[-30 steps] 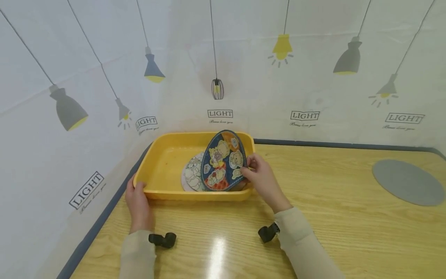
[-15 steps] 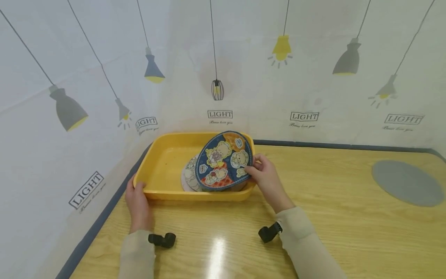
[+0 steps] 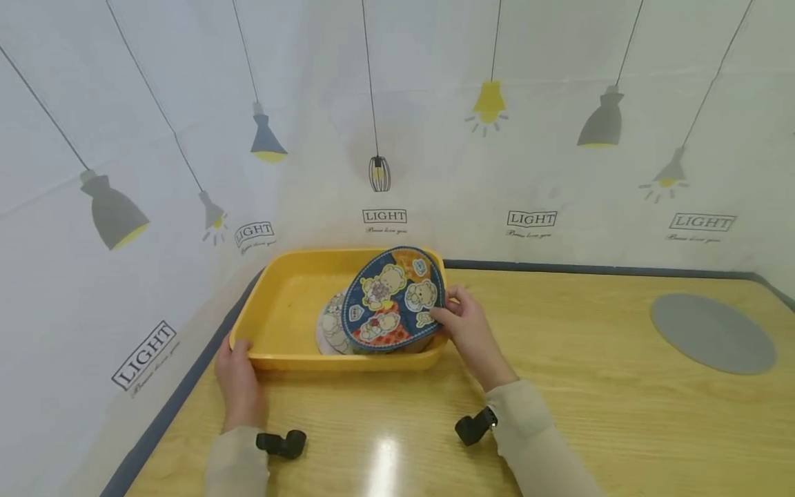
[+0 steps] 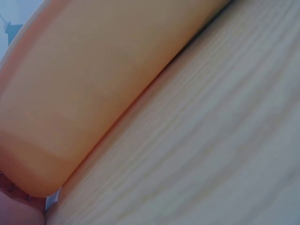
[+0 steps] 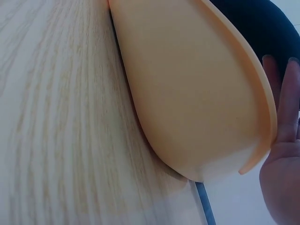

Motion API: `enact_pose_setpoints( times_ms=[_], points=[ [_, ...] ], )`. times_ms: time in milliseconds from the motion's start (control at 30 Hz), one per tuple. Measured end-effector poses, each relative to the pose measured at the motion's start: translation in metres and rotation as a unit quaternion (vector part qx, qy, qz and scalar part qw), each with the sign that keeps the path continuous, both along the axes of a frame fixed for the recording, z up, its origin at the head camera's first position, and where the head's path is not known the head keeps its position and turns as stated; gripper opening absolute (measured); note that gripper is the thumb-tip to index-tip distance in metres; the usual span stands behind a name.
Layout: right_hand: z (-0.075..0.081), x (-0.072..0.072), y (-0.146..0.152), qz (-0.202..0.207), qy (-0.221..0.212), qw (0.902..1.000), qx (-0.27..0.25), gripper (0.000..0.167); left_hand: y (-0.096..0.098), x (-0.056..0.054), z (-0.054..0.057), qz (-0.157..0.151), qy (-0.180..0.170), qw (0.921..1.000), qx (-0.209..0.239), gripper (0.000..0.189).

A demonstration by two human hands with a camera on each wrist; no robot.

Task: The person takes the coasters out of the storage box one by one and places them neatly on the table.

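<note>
In the head view, a yellow plastic tray (image 3: pixel 273 310) sits at the back left of the wooden table. My left hand (image 3: pixel 237 379) holds its left front corner, thumb over the rim and fingers on the outer side. My right hand (image 3: pixel 467 331) pinches the right edge of a round blue mat (image 3: pixel 373 314) printed with cartoon bears. That mat is tilted over the tray's right half, its dark underside (image 5: pixel 255 23) showing in the right wrist view. Partly covered beneath it in the tray lies a pale round mat (image 3: pixel 332 330) with line-drawn pictures.
A grey oval mat (image 3: pixel 714 333) lies flat on the wooden table (image 3: pixel 577 331) to the right. White sheeting (image 3: pixel 447 159) printed with hanging lamps stands behind and along the left. A dark edge strip (image 3: pixel 559 266) runs along the table's back.
The blue mat has swung down to the left, lying less steeply, with my right hand moving slightly right along with it. My left hand stays at the tray corner. The head view has tipped up a little.
</note>
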State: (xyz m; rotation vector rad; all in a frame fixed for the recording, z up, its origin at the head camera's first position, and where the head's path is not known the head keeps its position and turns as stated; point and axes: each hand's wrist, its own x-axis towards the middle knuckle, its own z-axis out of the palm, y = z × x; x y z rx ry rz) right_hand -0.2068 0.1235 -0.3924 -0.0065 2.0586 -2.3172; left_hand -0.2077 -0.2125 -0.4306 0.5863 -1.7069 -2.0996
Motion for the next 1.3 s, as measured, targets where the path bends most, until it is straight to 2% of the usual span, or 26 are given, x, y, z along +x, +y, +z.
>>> enact_pose_setpoints(
  times_ms=[267, 367, 600, 900, 1100, 1300],
  points=[
    [-0.002, 0.004, 0.002, -0.008, -0.003, 1.0000, -0.001, 0.019, 0.002, 0.002, -0.004, -0.010, 0.008, 0.9999, 0.007, 0.042],
    [-0.003, 0.004, 0.002, -0.007, 0.000, 0.9999, -0.010, 0.018, 0.001, 0.002, -0.002, -0.009, 0.007, 0.9999, 0.006, 0.042],
    [-0.004, 0.008, 0.007, 0.012, 0.000, 0.9960, -0.089, 0.015, 0.003, 0.003, -0.001, -0.008, -0.009, 0.9999, -0.003, 0.042],
    [-0.007, 0.016, 0.024, 0.023, -0.012, 0.9804, -0.195, 0.016, 0.000, 0.001, -0.001, -0.010, -0.002, 0.9998, -0.017, 0.043],
    [-0.008, 0.025, 0.041, 0.010, -0.007, 0.9839, -0.179, 0.016, 0.000, 0.004, 0.001, -0.004, -0.001, 0.9999, -0.012, 0.043],
    [-0.010, 0.035, 0.061, -0.013, -0.030, 0.9883, -0.149, 0.014, -0.001, 0.004, 0.001, -0.008, -0.003, 1.0000, -0.003, 0.043]
  ],
)
